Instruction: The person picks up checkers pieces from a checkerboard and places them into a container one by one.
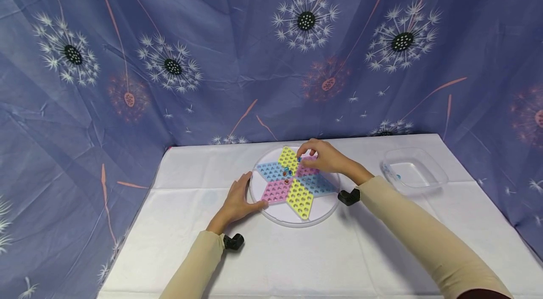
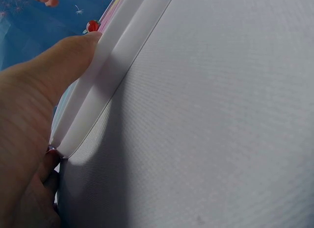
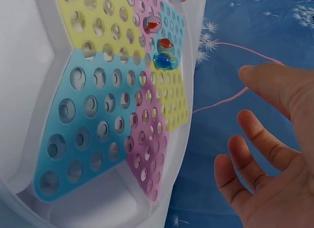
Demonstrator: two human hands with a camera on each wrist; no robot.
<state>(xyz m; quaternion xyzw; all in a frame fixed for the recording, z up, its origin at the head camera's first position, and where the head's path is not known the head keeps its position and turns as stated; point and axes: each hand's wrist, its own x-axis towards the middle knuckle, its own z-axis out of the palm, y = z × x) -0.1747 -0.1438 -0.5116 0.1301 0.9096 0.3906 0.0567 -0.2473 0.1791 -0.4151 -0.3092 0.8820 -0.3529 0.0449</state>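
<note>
Beige sleeves (image 1: 424, 237), hands (image 1: 238, 202) at star-patterned board (image 1: 301, 199)

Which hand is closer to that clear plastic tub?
Right. The right hand is over the board's far right part, left of the clear tub; the left hand touches the board's left rim, farther away.

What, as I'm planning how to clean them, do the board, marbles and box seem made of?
Board: probably rigid plastic, smooth with a soft sheen; its rim looks moulded, its coloured sections evenly holed. Marbles: likely glass, glossy; colour shows inside clear bodies. Box: probably clear plastic, smooth; the white cloth shows through it.
</note>
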